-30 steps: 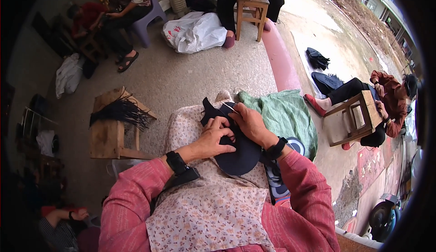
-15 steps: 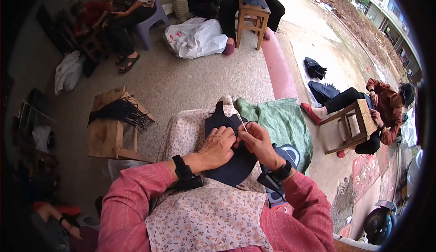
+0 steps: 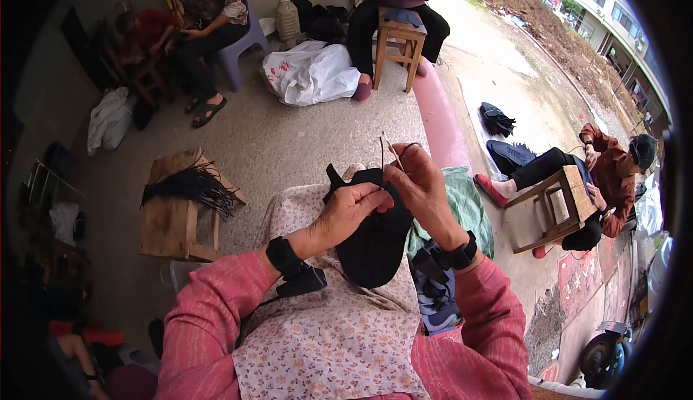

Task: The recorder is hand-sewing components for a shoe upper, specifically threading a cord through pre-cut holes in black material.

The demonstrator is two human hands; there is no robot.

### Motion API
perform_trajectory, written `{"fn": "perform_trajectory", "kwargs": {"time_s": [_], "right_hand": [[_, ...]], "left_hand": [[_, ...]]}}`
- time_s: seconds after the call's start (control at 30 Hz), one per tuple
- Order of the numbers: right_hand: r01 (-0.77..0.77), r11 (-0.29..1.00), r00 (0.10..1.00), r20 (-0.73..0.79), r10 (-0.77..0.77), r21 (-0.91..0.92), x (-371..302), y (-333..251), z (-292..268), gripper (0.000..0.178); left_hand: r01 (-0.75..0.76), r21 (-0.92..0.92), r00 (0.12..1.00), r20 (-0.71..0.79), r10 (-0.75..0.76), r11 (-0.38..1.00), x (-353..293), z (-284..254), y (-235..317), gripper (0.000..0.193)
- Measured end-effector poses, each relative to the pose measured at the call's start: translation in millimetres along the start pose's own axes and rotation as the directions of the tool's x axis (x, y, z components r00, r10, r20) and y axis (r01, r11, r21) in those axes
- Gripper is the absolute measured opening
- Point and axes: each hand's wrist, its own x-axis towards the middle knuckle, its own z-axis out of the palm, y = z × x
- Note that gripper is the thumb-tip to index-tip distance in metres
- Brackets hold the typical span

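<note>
LH [image 3: 349, 212] pinched upper part of black, flat, sole-shaped piece [image 3: 372, 254], ctr of frame; RH [image 3: 424, 191] curled tight round slim pale rod-like tool [image 3: 393, 154], tip up. Piece lay mostly below both grips, long axis approx vert, LH nearer.

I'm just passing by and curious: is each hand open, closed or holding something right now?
Left hand: closed, holding a flat black sole-shaped piece.
Right hand: closed, holding a thin pale stick-like tool.

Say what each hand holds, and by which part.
Left hand: dark flat piece, near its upper end, exact pinch hidden. Right hand: slim tool, by its lower end.
</note>
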Motion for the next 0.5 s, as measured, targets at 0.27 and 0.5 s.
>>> {"fn": "perform_trajectory", "kwargs": {"time_s": [0.27,0.5], "right_hand": [[-0.010,0.991,0.993,0.118,0.026,-0.133,42,-12,-11,0.023],[0.056,0.747,0.972,-0.134,-0.192,-0.663,30,40,-44,0.029]], "left_hand": [[0.106,-0.106,0.988,-0.102,-0.117,0.989,12,-5,-7,0.030],[0.257,0.071,0.963,-0.101,-0.250,0.964,22,-14,-56,0.036]]}}
